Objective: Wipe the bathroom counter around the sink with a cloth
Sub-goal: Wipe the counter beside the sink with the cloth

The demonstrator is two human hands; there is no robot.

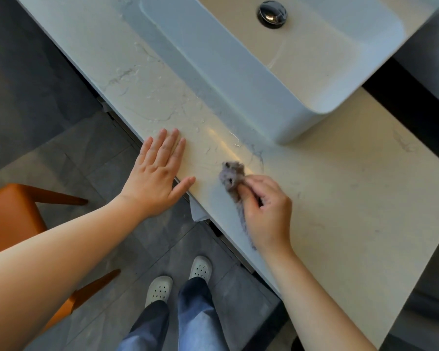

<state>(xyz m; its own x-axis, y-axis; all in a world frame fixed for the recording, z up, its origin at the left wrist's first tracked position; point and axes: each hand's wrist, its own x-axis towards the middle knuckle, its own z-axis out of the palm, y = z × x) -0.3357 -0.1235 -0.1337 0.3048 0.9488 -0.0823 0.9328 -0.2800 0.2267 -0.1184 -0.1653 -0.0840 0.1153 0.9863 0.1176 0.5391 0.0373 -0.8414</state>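
Step in hand, as judged: wiping the table [340,188] just near of the sink [238,79]. The right hand [266,211] pinches the bunched grey cloth [231,176] in curled fingers [249,192], cloth on the table. The left hand [160,171] rests flat, fingers straight, holding nothing. Streaks show far left, so the next stroke should probably go there.

Counter [340,198]: pale stone-look top with faint grey veins, running diagonally across the view.
Sink [238,79]: white rectangular basin standing on the counter, its rounded corner nearest the person.
Wet streaks [147,97]: thin smears and droplets on the counter beside the sink's long wall.
Cloth [232,174]: small grey bunched rag on the counter near the front edge, pinched by the right hand [266,211].
Left hand [157,173]: flat on the counter's front edge, fingers spread.
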